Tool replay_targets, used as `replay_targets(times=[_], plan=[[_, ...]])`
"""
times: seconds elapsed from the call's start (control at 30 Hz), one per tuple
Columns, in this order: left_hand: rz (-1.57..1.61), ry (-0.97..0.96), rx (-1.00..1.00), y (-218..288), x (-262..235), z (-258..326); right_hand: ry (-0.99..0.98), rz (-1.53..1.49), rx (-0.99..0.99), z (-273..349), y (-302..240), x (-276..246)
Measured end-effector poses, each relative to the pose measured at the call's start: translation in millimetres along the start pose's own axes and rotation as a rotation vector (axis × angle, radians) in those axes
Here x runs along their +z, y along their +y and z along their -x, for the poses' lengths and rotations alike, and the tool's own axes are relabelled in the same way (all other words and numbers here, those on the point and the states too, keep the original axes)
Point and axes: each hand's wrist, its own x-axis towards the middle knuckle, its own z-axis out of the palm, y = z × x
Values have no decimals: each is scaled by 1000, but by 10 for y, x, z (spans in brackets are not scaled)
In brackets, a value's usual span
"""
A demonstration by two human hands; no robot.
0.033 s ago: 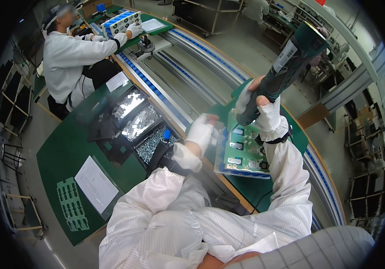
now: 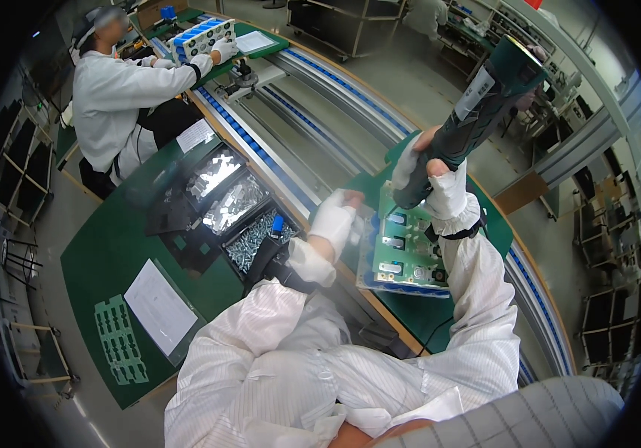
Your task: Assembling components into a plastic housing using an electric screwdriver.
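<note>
My right hand, in a white glove with bare fingertips, is wrapped round a dark green cordless screwdriver. The tool slants, its thick end up to the right and its lower end over a block-shaped module. That module has a pale green top plate with metal strips in its slots and a blue lower edge. Where the tool's bit meets it cannot be made out. My gloved left hand is at the module's left edge, next to a clear sheet or cover, fingers extended and slightly blurred; whether they touch it is unclear.
Left of me, a green bench bears black bins of metal pieces and screws, a paper sheet and a green slotted plate. A roller conveyor runs past. At far left a co-worker handles a blue-and-white module.
</note>
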Motion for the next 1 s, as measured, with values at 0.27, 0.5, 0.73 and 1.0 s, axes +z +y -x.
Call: replay_targets(times=[0.27, 0.5, 0.73, 1.0], plan=[[-196, -160, -37, 102, 40, 188, 64, -133, -115, 17, -118, 36], [-293, -160, 64, 141, 146, 269, 23, -363, -128, 0, -198, -5], [-155, -207, 84, 41, 115, 252, 71, -391, -82, -18, -109, -41], [-333, -267, 236, -109, 96, 214, -154, -413, -59, -43, -126, -48]])
